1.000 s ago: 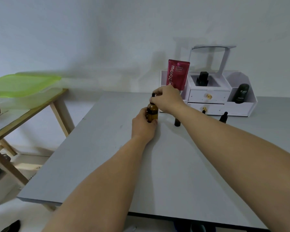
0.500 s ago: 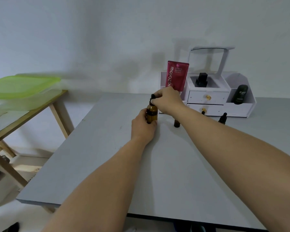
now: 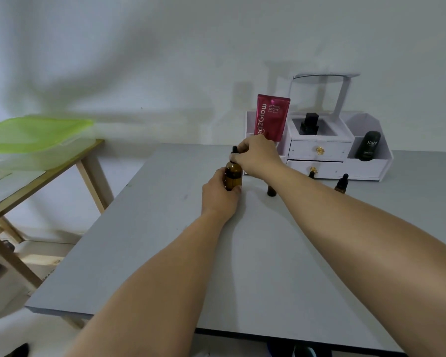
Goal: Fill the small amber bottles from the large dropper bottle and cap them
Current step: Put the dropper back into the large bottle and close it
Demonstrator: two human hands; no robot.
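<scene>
- My left hand (image 3: pixel 218 199) grips the large dropper bottle (image 3: pixel 233 176) just above the centre of the frame. My fingers curl round its amber body from the lower left, and the bottle stands upright on the grey table (image 3: pixel 165 253).
- My right hand (image 3: pixel 258 157) reaches in from the right. Its fingertips pinch the black dropper cap (image 3: pixel 233 153) at the neck, and the rubber bulb stands clear above them.
- I judge the step in hand to be turning this cap on its thread. I cannot tell from this view whether it is loosening or tightening.
- Press the base flat on the table with the left hand so that only the cap rotates.
- Turn by the rigid collar, not the bulb. I expect a squeezed bulb to push liquid out.
- Once the cap is free, lift it straight up so the pipette clears the neck without striking it.
- The uncapped small bottle (image 3: pixel 271 190) stands just right of the large one, close under my right forearm. Carry the wrist high to avoid tipping it.
- A capped small bottle (image 3: pixel 341 184) stands further right, near the white organiser (image 3: pixel 366 168).
</scene>
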